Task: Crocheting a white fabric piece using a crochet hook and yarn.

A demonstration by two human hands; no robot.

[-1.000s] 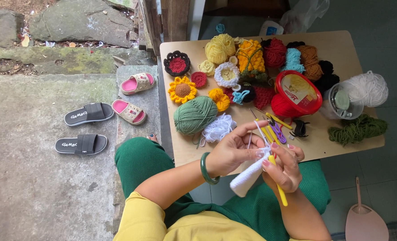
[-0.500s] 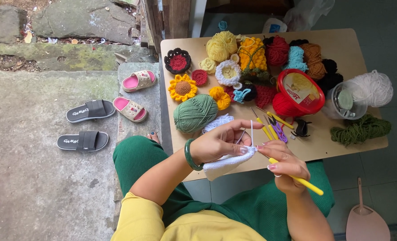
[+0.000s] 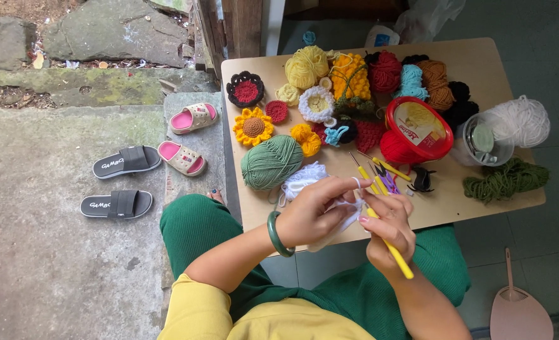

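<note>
Left hand is pinching my white crochet piece taut so stitches stay open. Right hand is gripping the yellow hook pencil-style, steering its tip into the work.

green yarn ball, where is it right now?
In the head view the green yarn ball sits near the table's left edge, just below the crocheted sunflower, beside the white yarn and above the left hand.

Wooden table, concrete floor, mossy stones, daylight
</note>
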